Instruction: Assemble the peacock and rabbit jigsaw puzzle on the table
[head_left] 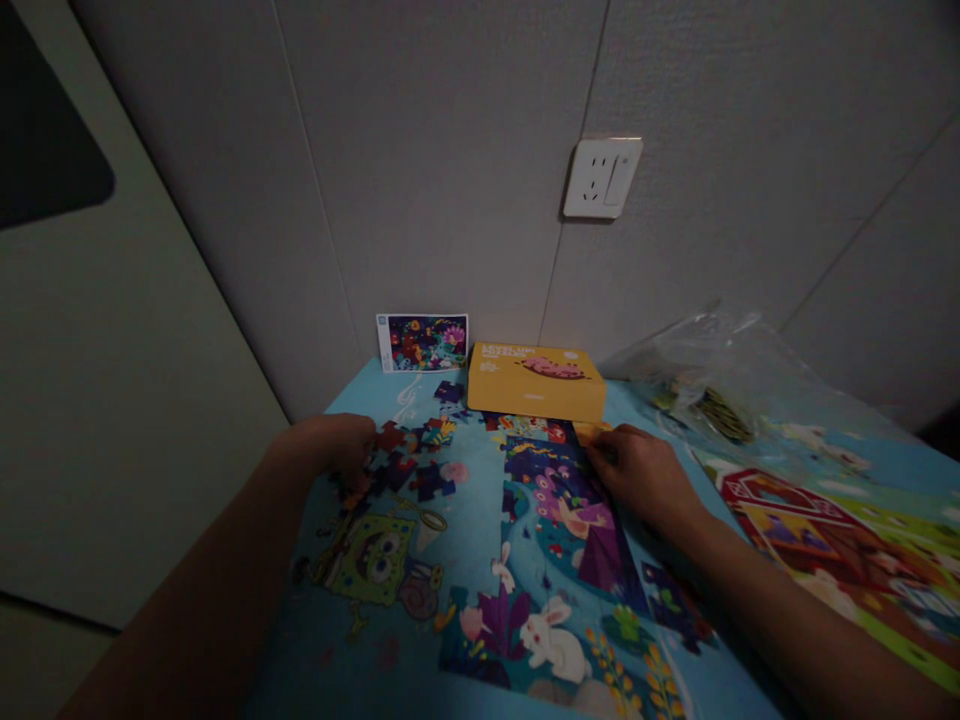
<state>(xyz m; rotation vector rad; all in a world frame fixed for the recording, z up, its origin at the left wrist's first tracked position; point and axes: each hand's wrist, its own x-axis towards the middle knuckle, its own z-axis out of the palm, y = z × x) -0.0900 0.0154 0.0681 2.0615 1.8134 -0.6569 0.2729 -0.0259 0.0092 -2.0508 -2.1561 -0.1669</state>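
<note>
Both hands reach over the blue table (480, 530): the left hand (341, 448), near the table's left edge, is curled downward with its fingers partly bent over loose pieces, and whether it grips one I cannot tell; the right hand (641, 468) has its fingers bent nearly closed, tips at an orange piece (589, 432), pinched or merely pressed, which is not clear. Nearest lies the joined puzzle (555, 640) with white rabbits, running from the front of the table toward its far edge. It looks thin and flat, and probably would sag and part at the seams if lifted by one corner, so sliding it with spread palms seems safer. Dark pieces (675, 600) lie beside its right side, under the right forearm, and toward the table's right edge spreads a farm picture (825, 540). Farther along, toward the far left corner, is the cluster of loose pieces (412, 460); these should be light, stiff card, a little slick on the printed face, with knobs that could crease, so a pinch across the broad body or opposite edges suits them best. Along the far edge stand a yellow box (534, 382), a picture card (424, 343) propped near the left corner, and, to the right, a clear plastic bag (720, 385) before the wall (450, 180).
</note>
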